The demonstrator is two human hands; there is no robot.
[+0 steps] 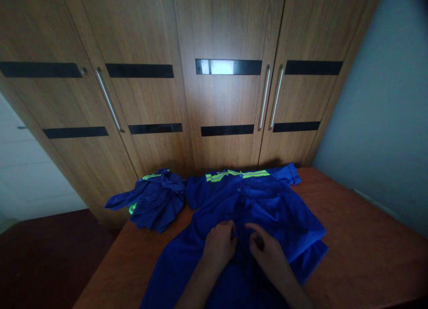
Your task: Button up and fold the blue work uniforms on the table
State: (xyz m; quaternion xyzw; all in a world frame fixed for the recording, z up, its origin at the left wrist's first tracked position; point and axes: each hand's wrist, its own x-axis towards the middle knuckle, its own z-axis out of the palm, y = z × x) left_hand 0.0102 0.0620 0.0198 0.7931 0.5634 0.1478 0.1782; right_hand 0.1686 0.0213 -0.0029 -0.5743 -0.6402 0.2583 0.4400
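Leftmost, a crumpled blue garment [160, 204] with yellow-green strips sits bunched on the desk [354, 237], apart from the working area. Beside it, a blue button-front work garment [284, 213] lies spread, collar away, likely so both hands reach its front opening. Left hand [219, 242]: fingers together, apparently pinching the opening's edge to steady it. Right hand [267, 251]: index extended, fingers apart, nothing visibly gripped, over the garment's other side.

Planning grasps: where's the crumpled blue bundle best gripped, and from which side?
Probably the loose flap, pinched from the person's left: it tapers out past the rest of the crumpled blue bundle, away from the spread garment.
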